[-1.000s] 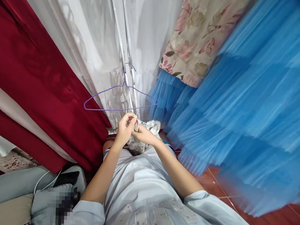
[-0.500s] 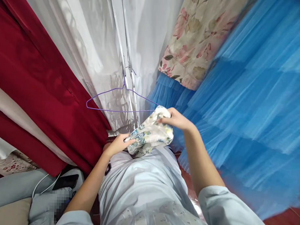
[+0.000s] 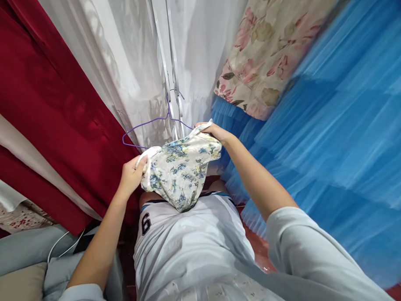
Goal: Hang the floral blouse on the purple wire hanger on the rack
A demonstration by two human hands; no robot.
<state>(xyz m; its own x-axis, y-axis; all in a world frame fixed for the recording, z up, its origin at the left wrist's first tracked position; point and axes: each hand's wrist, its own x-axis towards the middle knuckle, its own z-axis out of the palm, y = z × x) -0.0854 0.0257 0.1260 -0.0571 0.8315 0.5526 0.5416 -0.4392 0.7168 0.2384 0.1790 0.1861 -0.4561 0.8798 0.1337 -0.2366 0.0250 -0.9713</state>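
Hanging fabric all round: dark red curtain (image 3: 57, 97) on the left, sheer white curtain (image 3: 120, 73) straight ahead, layered blue tulle (image 3: 319, 141) on the right, beige cloth with pink flowers (image 3: 256, 69) over part of it. Small cream garment with blue-and-yellow floral print (image 3: 182, 169) is held between both hands, over the lap. Left hand (image 3: 130, 176) pinches its white-trimmed left edge, thumb on top; right hand (image 3: 217, 132) grips the upper right corner, higher up. Step in hand looks like spreading the garment open. Next move probably calls for a firm pinch at both ends and a levelled top edge. Thin purple wire hanger (image 3: 168, 114) hangs right behind, its lower bar and right arm partly covered; contact can't be told. Room to move: tulle sits close by the right hand, red curtain near the left; most open space is toward the body, above the lap.
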